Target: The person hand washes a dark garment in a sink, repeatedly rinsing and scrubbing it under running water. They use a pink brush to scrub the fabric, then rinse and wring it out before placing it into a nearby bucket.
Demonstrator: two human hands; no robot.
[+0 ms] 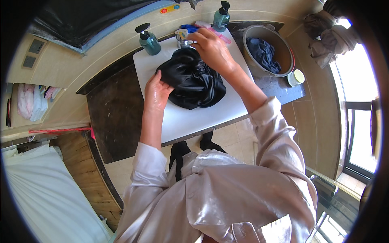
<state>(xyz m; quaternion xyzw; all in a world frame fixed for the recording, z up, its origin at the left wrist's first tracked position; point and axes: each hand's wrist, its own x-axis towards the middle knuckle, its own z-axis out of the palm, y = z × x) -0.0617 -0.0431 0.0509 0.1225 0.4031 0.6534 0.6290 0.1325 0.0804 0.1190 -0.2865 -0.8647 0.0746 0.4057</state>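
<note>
A glossy black cloth (194, 82) lies bunched up on a white sink basin or board (182, 124); which of the two is not plain. My left hand (158, 91) pinches the cloth's left edge between thumb and fingers. Over the cloth's upper right side is my right hand (211, 47), its fingertips at the chrome faucet (183, 38); whether they grip the lever cannot be told. Behind the faucet lie a blue object (189, 28) and a pink brush with pale bristles (203, 25).
Teal pump bottles stand at the back left (149, 42) and back right (221, 18). A grey bucket (287, 71) holding dark blue cloth (263, 54) is at the right, beside a small lidded jar (295, 78). Dark stone counter (115, 112) extends on the left.
</note>
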